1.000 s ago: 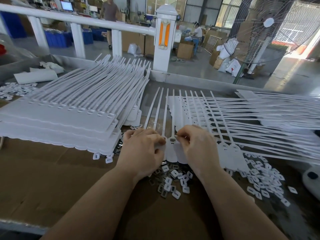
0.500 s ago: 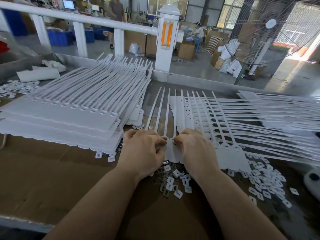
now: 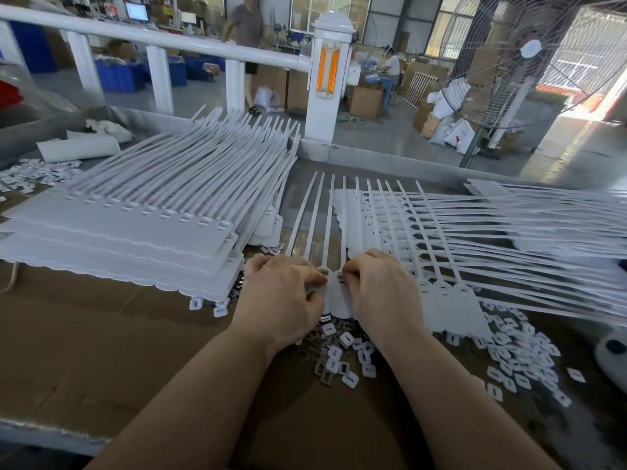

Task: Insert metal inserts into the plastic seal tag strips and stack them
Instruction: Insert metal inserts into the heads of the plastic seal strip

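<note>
A white seal tag strip sheet (image 3: 339,296) lies in front of me, its long tails fanning away. My left hand (image 3: 285,296) and my right hand (image 3: 380,293) rest side by side on its flat tag heads, fingers curled at the small slots near the middle. What the fingertips pinch is hidden. Loose metal inserts and small white caps (image 3: 342,354) lie in a heap just below my hands. A tall stack of strip sheets (image 3: 135,228) sits to the left.
More strips (image 3: 509,232) fan out to the right, with scattered white caps (image 3: 522,354) below them. Brown cardboard (image 3: 101,351) covers the table. A white railing post (image 3: 327,79) and a large fan (image 3: 529,56) stand behind; a person walks in the background.
Both hands have shifted slightly on the tag heads, fingertips closing together at the slots. The view has moved a little.
</note>
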Motion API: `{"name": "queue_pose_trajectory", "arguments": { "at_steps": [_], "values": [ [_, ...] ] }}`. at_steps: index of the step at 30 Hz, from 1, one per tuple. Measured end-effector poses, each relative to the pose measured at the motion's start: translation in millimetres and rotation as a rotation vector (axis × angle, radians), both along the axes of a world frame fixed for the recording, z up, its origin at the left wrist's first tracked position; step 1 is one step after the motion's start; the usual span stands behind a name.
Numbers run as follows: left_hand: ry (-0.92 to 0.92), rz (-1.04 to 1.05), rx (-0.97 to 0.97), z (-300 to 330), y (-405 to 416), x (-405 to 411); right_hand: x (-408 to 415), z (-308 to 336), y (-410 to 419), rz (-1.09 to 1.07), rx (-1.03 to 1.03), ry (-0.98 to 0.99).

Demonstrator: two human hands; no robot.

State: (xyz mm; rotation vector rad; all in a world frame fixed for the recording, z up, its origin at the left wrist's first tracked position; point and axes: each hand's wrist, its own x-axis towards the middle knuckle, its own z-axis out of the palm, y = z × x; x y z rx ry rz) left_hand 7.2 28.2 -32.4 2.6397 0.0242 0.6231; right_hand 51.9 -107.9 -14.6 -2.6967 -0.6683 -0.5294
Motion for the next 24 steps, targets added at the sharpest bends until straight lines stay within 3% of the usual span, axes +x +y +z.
{"name": "queue_pose_trajectory", "arguments": {
  "at_steps": [6,24],
  "values": [
    [-0.002,-0.004,0.010,-1.7,0.9,0.9,-2.0,-1.9,0.7,0.039,-0.116,-0.072],
    [0.005,-0.011,0.013,-1.9,1.0,1.4,-1.9,-2.6,-2.5,0.084,-0.152,-0.079]
  ]
}}
